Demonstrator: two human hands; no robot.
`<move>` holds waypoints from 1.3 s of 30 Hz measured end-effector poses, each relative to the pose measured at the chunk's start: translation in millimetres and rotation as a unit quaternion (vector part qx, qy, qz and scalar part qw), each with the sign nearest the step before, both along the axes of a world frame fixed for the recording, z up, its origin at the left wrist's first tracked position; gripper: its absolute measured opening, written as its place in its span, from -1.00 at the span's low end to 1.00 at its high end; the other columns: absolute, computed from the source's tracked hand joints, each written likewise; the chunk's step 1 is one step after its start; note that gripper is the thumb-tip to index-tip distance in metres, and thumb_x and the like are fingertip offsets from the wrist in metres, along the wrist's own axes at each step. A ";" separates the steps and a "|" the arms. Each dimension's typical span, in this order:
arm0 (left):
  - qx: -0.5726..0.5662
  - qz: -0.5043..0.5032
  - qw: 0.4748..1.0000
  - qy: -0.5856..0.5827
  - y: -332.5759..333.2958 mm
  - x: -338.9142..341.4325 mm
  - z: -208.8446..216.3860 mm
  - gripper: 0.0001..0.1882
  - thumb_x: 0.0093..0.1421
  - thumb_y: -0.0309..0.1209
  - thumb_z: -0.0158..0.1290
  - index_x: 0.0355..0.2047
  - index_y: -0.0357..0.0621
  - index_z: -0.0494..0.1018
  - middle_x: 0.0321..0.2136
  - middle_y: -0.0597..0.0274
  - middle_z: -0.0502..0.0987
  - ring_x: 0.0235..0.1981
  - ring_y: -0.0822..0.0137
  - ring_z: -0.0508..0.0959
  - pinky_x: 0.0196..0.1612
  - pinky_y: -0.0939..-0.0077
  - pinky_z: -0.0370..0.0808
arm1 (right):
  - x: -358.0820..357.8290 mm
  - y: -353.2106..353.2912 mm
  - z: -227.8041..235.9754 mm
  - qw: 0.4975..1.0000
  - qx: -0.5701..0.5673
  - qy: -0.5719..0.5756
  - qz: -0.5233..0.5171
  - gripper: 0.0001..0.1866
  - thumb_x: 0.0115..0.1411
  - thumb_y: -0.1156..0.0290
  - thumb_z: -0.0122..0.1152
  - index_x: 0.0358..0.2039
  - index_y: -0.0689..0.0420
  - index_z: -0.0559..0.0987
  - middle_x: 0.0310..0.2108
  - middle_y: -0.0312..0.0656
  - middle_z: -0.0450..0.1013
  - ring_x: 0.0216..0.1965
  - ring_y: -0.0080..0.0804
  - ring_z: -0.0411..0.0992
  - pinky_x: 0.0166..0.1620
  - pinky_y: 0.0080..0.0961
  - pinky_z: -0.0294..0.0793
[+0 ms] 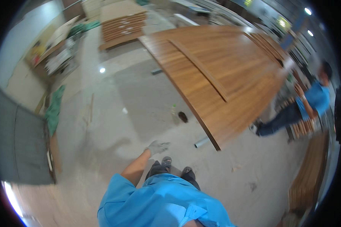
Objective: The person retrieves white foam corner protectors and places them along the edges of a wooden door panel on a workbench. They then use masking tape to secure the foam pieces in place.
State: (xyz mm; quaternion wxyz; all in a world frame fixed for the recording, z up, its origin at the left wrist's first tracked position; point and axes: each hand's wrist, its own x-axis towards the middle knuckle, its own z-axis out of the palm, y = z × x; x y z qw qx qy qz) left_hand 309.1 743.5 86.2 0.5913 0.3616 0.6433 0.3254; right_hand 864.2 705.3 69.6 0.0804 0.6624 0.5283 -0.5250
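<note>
While the panel's (231, 72) long edge slants down rightward, the left hand (156, 148) spreads empty; right hand unseen, can't tell.

- A stack of brown panels (123, 28) stood at the back.
- Green cloth (55, 108) hung beside a grey partition (22, 140).
- Brown boards (310, 170) sat at right.

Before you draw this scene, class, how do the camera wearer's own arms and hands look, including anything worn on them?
The left hand wears a pale grey glove that ends near the wrist. Above it, the forearm is bare up to a loose, bright blue short sleeve. No markings can be made out on the glove. The right hand does not show.
</note>
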 end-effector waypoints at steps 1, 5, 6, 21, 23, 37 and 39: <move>0.055 -0.044 0.993 0.093 4.3 2.6 16.9 -0.53 0.32 -0.04 0.04 0.05 -0.09 0.56 -0.27 0.23 0.66 -0.43 0.41 0.54 -0.25 0.41 0.51 | 6.0 14.3 -9.0 1.000 -0.008 0.001 0.013 -0.84 0.22 0.31 0.21 -0.37 0.12 0.60 -0.53 -0.27 0.50 -0.58 -0.55 0.40 -0.51 -0.49 0.37; 0.026 0.246 0.969 -0.001 -56.4 16.9 25.5 -0.54 0.33 -0.15 0.06 0.06 -0.25 0.51 -0.28 0.16 0.66 -0.38 0.39 0.60 -0.35 0.51 0.50 | 36.4 112.2 -33.0 0.999 -0.020 0.024 -0.005 -0.86 0.22 0.29 0.22 -0.42 0.05 0.58 -0.56 -0.29 0.47 -0.63 -0.54 0.36 -0.57 -0.49 0.31; 0.054 0.341 0.938 -0.020 -88.0 29.9 14.1 -0.55 0.32 -0.14 0.07 0.02 -0.25 0.52 -0.34 0.18 0.65 -0.44 0.39 0.58 -0.41 0.51 0.48 | 40.5 142.4 -36.4 0.998 -0.024 0.045 -0.038 -0.86 0.22 0.28 0.23 -0.43 0.03 0.57 -0.57 -0.29 0.47 -0.64 -0.54 0.35 -0.59 -0.49 0.30; -0.314 0.279 0.905 0.070 -395.7 212.1 -85.9 -0.51 0.23 0.02 0.08 -0.07 -0.11 0.60 -0.37 0.15 0.61 -0.43 0.27 0.57 -0.30 0.33 0.53 | -268.2 219.6 -43.7 0.985 -0.008 0.134 0.113 -0.60 0.33 -0.01 0.15 -0.41 0.09 0.45 -0.71 -0.30 0.32 -0.77 -0.53 0.25 -0.73 -0.50 0.18; -0.327 0.401 0.855 0.041 -407.0 156.2 -82.8 -0.56 0.25 -0.01 0.06 -0.07 -0.05 0.61 -0.40 0.18 0.61 -0.46 0.31 0.54 -0.33 0.32 0.51 | -311.5 180.9 -51.3 0.977 -0.062 0.121 0.162 -0.63 0.33 0.05 0.17 -0.38 0.13 0.50 -0.66 -0.25 0.38 -0.71 -0.49 0.33 -0.66 -0.49 0.28; -0.166 0.617 0.767 -0.064 -398.8 -193.2 -36.6 -0.61 0.29 -0.15 0.13 0.00 -0.14 0.56 -0.25 0.22 0.63 -0.37 0.38 0.57 -0.22 0.54 0.52 | -612.3 161.3 -58.8 0.964 -0.054 0.115 0.234 -0.68 0.33 0.14 0.19 -0.40 0.14 0.51 -0.57 -0.28 0.45 -0.65 -0.46 0.41 -0.53 -0.46 0.44; -0.242 0.559 0.788 -0.090 -377.4 -235.9 -59.6 -0.58 0.27 -0.13 0.18 0.03 -0.11 0.54 -0.29 0.25 0.62 -0.37 0.40 0.59 -0.28 0.55 0.53 | -638.1 190.8 -91.8 0.954 -0.052 0.156 0.250 -0.72 0.31 0.15 0.18 -0.27 0.12 0.52 -0.58 -0.25 0.44 -0.64 -0.45 0.43 -0.53 -0.42 0.47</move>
